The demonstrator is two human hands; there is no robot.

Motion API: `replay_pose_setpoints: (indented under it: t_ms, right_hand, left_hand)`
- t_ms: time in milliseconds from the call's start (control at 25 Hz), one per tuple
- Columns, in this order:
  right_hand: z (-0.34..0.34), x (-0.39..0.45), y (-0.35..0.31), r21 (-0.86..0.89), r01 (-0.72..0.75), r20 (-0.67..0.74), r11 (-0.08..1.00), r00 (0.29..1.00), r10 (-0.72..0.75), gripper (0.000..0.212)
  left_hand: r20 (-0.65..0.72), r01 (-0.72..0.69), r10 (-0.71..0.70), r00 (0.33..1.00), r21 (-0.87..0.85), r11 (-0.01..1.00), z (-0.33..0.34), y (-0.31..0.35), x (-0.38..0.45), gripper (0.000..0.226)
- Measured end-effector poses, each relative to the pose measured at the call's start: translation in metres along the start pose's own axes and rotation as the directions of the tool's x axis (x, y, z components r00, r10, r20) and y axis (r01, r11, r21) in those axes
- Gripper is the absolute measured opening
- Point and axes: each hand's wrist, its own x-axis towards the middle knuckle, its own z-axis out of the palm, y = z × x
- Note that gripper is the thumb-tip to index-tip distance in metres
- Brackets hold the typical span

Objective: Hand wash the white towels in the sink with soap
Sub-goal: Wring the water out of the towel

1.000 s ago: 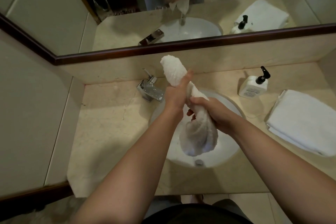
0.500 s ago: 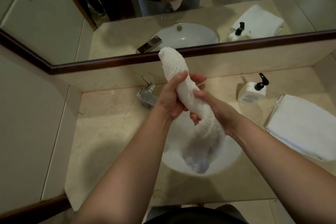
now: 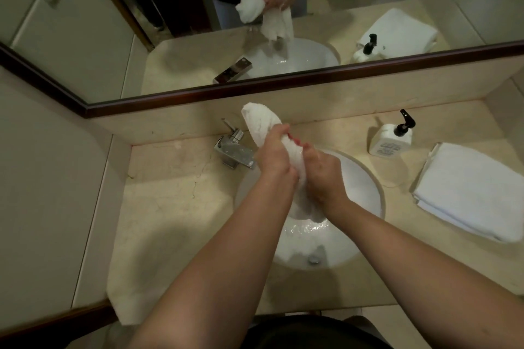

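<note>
Now both hands, left hand [image 3: 273, 151] and right hand [image 3: 323, 176], have closed up tight, fingers clamped on the towel [image 3: 262, 122], wringing it over the sink [image 3: 365, 178].

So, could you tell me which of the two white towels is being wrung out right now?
The twisted towel gripped by the left hand and right hand over the sink; the folded towel lies untouched on the counter.
</note>
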Motion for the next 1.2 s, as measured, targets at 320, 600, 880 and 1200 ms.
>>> replay_pose_setpoints:
  t_ms: [320, 600, 880, 1200]
  right_hand:
    - [-0.010, -0.004, -0.005, -0.070, -0.125, 0.200, 0.990, 0.970, 0.137, 0.085]
    - [-0.031, -0.010, -0.023, 0.100, -0.264, 0.457, 0.959, 0.869, 0.191, 0.039]
    - [-0.030, -0.005, -0.037, 0.238, -0.411, 0.416, 0.880, 0.862, 0.290, 0.024]
    - [-0.019, 0.001, -0.038, 0.135, -0.328, 0.427, 0.935, 0.871, 0.244, 0.075]
  left_hand:
    - [-0.048, 0.001, 0.002, 0.999, 0.081, 0.997, -0.018, -0.007, 0.004, 0.023]
    - [-0.018, -0.184, 0.190, 0.982, 0.172, 0.968, -0.017, 0.006, -0.004, 0.035]
    - [0.647, -0.161, 0.064, 0.760, 0.091, 0.983, -0.041, 0.031, 0.001, 0.046]
    - [0.616, -0.092, 0.050, 0.786, 0.037, 0.995, -0.029, 0.031, 0.004, 0.012]
